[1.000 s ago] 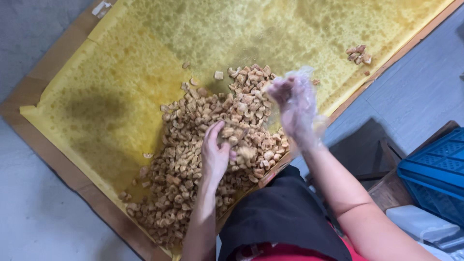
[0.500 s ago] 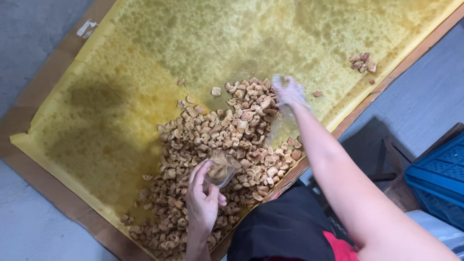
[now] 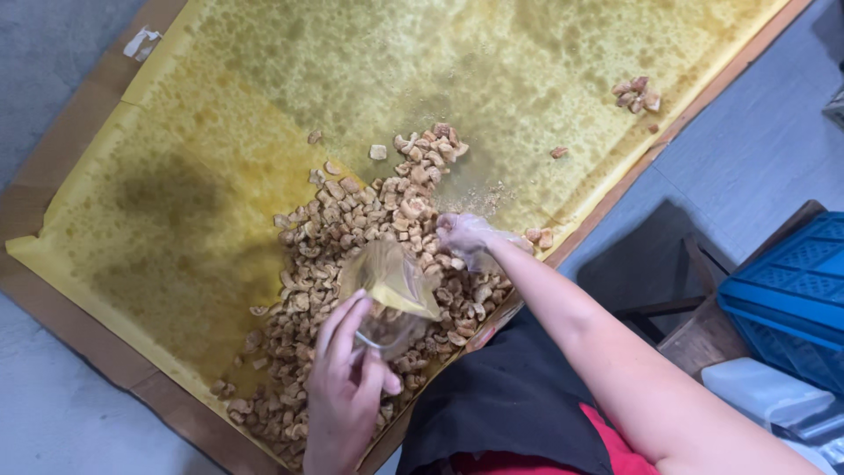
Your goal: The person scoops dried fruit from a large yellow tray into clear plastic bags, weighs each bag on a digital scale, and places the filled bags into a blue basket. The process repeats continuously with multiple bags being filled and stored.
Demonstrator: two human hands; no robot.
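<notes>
At lower centre, the left hand grips a clear plastic bag. The gloved right hand rests, loosely curled, on the fried snack pieces covering the yellow paper.

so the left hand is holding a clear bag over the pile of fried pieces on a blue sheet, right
Not quite: the sheet is yellow and oil-stained, not blue, as the head view shows. The only blue thing is a crate off to the side. The rest holds: the left hand holds a clear bag over the pile of fried pieces.
</notes>
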